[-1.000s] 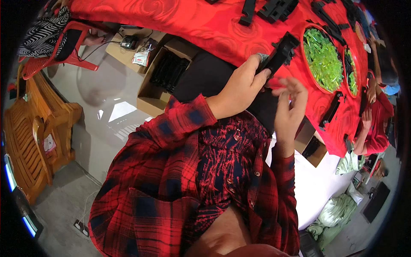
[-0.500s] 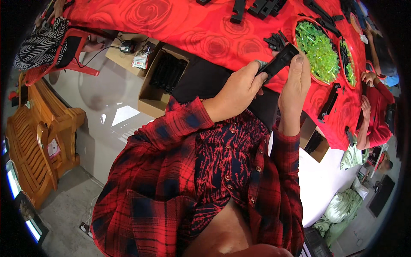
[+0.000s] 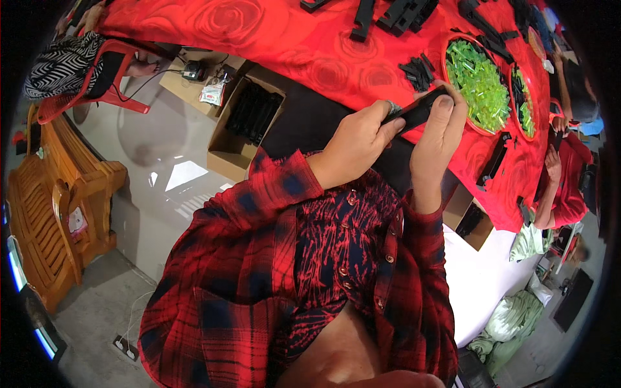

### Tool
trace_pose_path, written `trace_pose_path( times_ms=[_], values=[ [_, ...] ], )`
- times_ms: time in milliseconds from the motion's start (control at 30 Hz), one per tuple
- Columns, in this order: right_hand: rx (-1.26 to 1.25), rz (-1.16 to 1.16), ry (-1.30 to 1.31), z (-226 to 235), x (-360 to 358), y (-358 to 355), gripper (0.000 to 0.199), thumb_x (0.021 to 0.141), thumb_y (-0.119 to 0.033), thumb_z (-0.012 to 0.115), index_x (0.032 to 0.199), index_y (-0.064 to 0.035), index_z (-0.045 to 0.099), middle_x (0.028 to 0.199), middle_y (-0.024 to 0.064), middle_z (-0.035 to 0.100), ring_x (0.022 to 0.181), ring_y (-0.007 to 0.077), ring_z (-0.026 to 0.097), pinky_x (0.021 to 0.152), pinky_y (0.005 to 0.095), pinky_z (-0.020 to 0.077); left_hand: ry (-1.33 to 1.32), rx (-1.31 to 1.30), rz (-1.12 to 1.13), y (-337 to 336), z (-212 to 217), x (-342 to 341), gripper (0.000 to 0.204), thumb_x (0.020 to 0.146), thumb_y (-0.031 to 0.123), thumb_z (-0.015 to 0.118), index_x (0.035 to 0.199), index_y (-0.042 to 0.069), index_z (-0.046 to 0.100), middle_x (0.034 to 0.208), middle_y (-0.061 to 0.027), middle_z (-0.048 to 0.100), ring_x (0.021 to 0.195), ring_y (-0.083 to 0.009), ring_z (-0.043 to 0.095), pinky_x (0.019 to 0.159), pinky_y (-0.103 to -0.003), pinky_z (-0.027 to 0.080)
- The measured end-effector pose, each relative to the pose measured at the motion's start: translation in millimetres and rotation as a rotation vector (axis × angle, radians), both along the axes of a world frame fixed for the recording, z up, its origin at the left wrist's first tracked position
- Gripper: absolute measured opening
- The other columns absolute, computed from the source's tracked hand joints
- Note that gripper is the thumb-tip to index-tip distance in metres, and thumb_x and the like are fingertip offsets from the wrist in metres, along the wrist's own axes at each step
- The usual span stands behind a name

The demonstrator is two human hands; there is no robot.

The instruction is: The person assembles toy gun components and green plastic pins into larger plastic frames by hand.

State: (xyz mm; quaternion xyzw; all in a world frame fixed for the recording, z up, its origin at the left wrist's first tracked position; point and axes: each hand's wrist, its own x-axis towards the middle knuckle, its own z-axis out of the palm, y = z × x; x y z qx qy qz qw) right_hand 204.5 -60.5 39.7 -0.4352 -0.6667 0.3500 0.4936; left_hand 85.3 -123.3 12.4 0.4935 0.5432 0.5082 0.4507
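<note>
A long black plastic part point(image 3: 416, 112) is held slantwise between my hands at the near edge of the red table. My left hand point(image 3: 354, 141) grips its lower left end, thumb on top. Around the upper right end, my right hand point(image 3: 438, 139) is closed with the thumb pressed on the part. The far fingers of both hands are mostly hidden. Just beyond lies a small pile of thin black strips point(image 3: 417, 72) on the red rose-patterned tablecloth point(image 3: 330, 68). To the right of it are many small green and yellow translucent pieces point(image 3: 477, 84) in a round tray.
More black plastic parts point(image 3: 406, 14) lie farther back, and one point(image 3: 496, 158) at the right. A cardboard box point(image 3: 226, 160) with black parts stands left of my lap. Co-workers sit at far left and right, near a red chair point(image 3: 123, 97) and wooden bench point(image 3: 71, 220).
The black part has tilted in my hands and dropped slightly nearer to me. My right hand has moved a little left, its fingers now curled over the part's far end.
</note>
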Motion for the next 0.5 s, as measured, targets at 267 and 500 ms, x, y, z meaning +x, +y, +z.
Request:
trace_pose_path(
  times_ms=[267,500],
  values=[
    [0.178,-0.145,-0.203,-21.0,5.9,-14.0,0.039,0.109,-0.027,0.037,0.127,0.005,0.048,0.102,0.0145,0.062,0.091,0.0195,0.059,0.086,0.0314,0.046,-0.051,0.089,0.065,-6.5,-18.7,5.6,0.021,0.094,0.018,0.067,0.097,-0.002,0.058,0.074,-0.0159,0.063,0.065,-0.0274,0.062,0.061,-0.037,0.048],
    [0.148,-0.158,-0.125,-24.7,8.7,-30.7,0.035,0.106,-0.021,0.041,0.128,0.0051,0.048,0.11,0.0185,0.058,0.1,0.026,0.05,0.093,0.0384,0.0368,-0.017,-0.029,-0.078,-15.0,-19.2,1.9,0.022,0.097,0.015,0.064,0.109,-0.002,0.062,0.08,-0.0087,0.064,0.073,-0.01,0.061,0.066,-0.03,0.05]
  ],
)
